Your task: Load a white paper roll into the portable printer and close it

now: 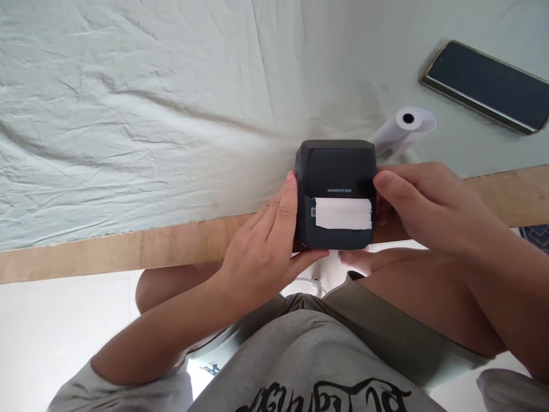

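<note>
A black label printer (pixel 338 166) is held between both hands at the table's front edge. White paper (pixel 343 213) with a ragged right edge sticks out of its slot. My left hand (pixel 268 243) is closed on the printer's left side, with fingers along the side and the thumb under its lower edge. On the right side, my right hand (pixel 424 203) grips the printer, thumb at the upper right; its other fingers are mostly hidden. A white paper roll (pixel 394 131) with a black core lies just behind the printer, partly unrolled.
A dark-screened phone (pixel 491 86) lies at the back right. A wrinkled pale green cloth (pixel 150 114) covers the table, whose bare wooden edge (pixel 171 246) runs along the front. My legs are below that edge.
</note>
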`<action>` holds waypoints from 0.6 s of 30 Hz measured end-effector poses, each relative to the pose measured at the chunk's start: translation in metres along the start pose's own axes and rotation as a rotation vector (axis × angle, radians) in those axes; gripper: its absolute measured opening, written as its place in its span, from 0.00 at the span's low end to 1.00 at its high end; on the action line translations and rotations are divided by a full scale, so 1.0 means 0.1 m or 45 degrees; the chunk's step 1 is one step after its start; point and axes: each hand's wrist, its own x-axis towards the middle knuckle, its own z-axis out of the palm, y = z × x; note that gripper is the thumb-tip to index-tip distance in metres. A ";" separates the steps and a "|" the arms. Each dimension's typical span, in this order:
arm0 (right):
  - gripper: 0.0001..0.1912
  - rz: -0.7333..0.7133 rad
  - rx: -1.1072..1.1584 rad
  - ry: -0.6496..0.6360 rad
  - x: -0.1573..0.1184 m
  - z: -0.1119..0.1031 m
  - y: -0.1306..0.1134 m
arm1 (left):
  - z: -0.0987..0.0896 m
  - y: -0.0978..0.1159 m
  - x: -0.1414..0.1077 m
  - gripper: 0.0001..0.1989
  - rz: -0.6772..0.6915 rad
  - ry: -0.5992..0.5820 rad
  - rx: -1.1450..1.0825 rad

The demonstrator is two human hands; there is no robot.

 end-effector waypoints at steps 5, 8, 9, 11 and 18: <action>0.38 -0.080 -0.058 -0.072 0.02 0.02 -0.01 | 0.05 0.03 -0.01 0.56 0.031 0.025 0.059; 0.40 -0.151 -0.091 -0.088 0.04 0.03 0.04 | 0.04 0.04 -0.01 0.54 -0.056 -0.021 0.015; 0.41 -0.182 -0.106 -0.082 0.05 0.03 0.06 | 0.04 0.04 -0.01 0.53 -0.085 -0.036 0.004; 0.43 -0.224 -0.134 -0.068 0.07 0.03 0.10 | 0.03 0.03 -0.01 0.52 -0.123 -0.050 -0.016; 0.39 -0.076 -0.233 -0.186 0.05 0.00 0.06 | 0.04 0.02 0.04 0.53 -0.194 -0.074 0.034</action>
